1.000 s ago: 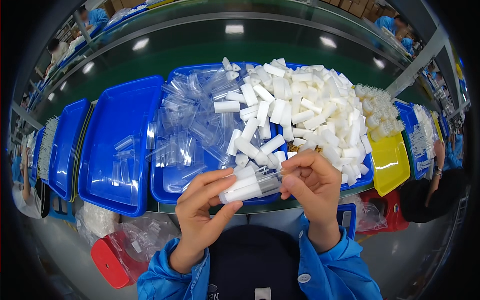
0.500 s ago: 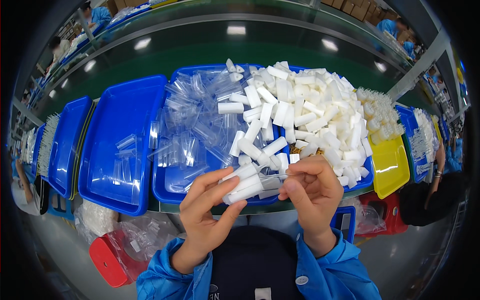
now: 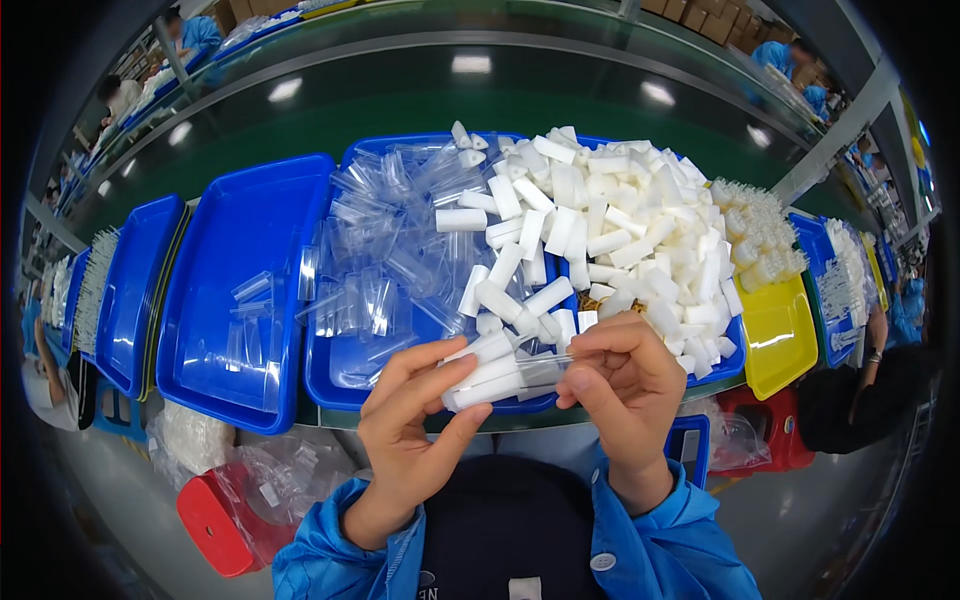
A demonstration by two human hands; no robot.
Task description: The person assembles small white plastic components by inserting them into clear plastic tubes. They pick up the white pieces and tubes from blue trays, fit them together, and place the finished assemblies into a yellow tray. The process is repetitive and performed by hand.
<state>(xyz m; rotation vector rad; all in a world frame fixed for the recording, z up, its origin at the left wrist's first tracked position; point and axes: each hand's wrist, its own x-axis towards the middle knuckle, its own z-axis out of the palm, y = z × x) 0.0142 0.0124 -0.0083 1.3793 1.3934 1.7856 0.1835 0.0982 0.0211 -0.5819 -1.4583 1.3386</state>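
My left hand (image 3: 412, 425) is closed around a small bundle of white block-like pieces (image 3: 490, 382), with its thumb below and fingers above. A clear plastic sleeve (image 3: 543, 371) sits at the right end of this bundle. My right hand (image 3: 630, 400) pinches the sleeve's far end between thumb and fingers. How far the sleeve reaches over the white pieces is hard to make out. Just beyond my hands lie loose white pieces (image 3: 497, 297) and a heap of clear plastic sleeves (image 3: 385, 225) in a blue tray (image 3: 325, 372).
More white pieces (image 3: 660, 225) heap up in a second blue tray (image 3: 738, 350). A blue tray (image 3: 240, 220) at the left holds some sleeves; a yellow tray (image 3: 778, 325) stands at the right. Beyond runs a green conveyor (image 3: 400, 95). Red stools (image 3: 212, 525) flank me, and other people sit farther off.
The clear sleeve has come into line with the white bundle and its end now meets the pieces. My right fingers have shifted slightly; the left hand keeps its hold.
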